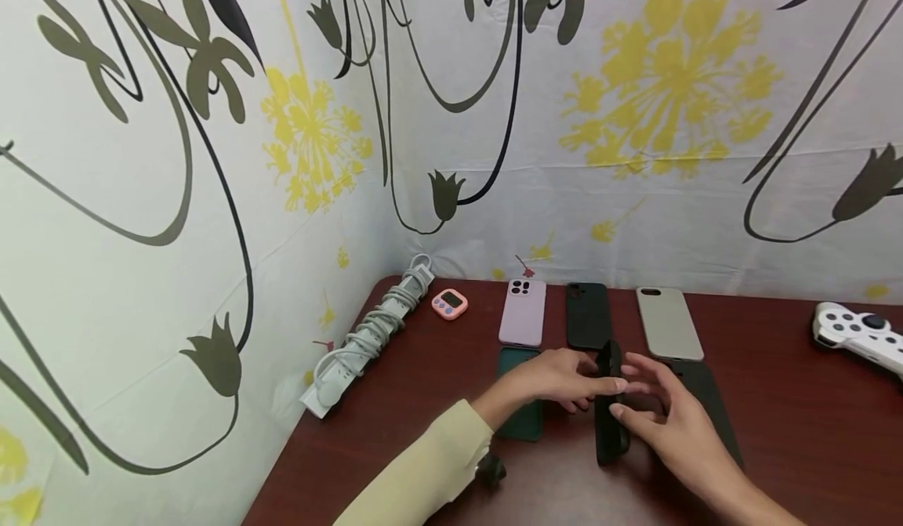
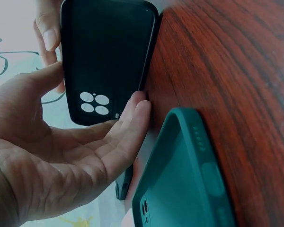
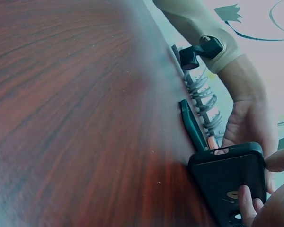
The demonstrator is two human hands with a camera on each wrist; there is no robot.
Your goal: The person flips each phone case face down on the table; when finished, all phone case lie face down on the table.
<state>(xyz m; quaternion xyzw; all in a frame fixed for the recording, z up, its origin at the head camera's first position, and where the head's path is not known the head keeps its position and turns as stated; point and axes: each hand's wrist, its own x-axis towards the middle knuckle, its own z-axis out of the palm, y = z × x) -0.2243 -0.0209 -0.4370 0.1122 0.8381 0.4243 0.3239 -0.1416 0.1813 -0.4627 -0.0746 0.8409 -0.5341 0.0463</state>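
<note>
Upright on its long edge, a black phone case [image 1: 605, 432] is held between both hands over the table. My left hand [image 1: 564, 377] grips its far end, thumb on the top edge and fingers round the lower corner. From the other side my right hand [image 1: 680, 424] holds it, thumb on the edge and fingertips against its back in the right wrist view. The left wrist view looks into the case's hollow inside [image 2: 109, 52], where several round camera holes show. Beneath the left wrist lies a teal phone case [image 2: 180, 175].
Along the back lie a lilac phone case [image 1: 523, 314], a black one [image 1: 589, 318] and a beige one [image 1: 670, 324]. Another dark case [image 1: 708, 400] is partly behind the right hand. A cord-wrapped power strip [image 1: 367, 338], pink timer [image 1: 449, 304] and white game controller [image 1: 861, 334] flank them.
</note>
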